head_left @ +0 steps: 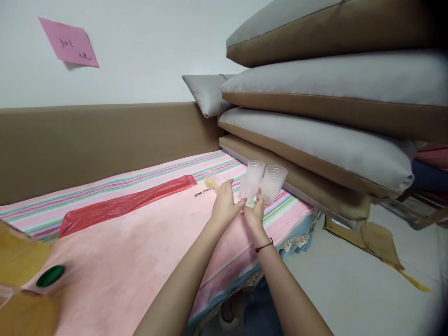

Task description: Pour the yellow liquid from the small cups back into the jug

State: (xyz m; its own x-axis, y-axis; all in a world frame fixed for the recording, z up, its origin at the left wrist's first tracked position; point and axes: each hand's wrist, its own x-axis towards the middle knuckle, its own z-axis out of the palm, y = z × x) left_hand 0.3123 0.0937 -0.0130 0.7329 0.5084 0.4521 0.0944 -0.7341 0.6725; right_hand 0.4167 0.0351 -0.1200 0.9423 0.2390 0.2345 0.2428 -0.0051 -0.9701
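Note:
Clear plastic cups stand in two nested stacks, a left stack and a right stack, on the striped cloth. My right hand has its fingers curled at the lower part of the cups, partly hiding their bases. Just left of it is my left hand, its thumb pointing toward the right hand and its fingers spread apart from the thumb. Beyond the left fingers a clear cup with yellow liquid stands partly hidden. Both wrists come close together; the right one wears a dark bracelet.
A pink cloth and a crumpled red plastic bag cover much of the bed. Yellow containers and a green cap are at left. Stacked cushions rise at right, above flattened cardboard on the floor.

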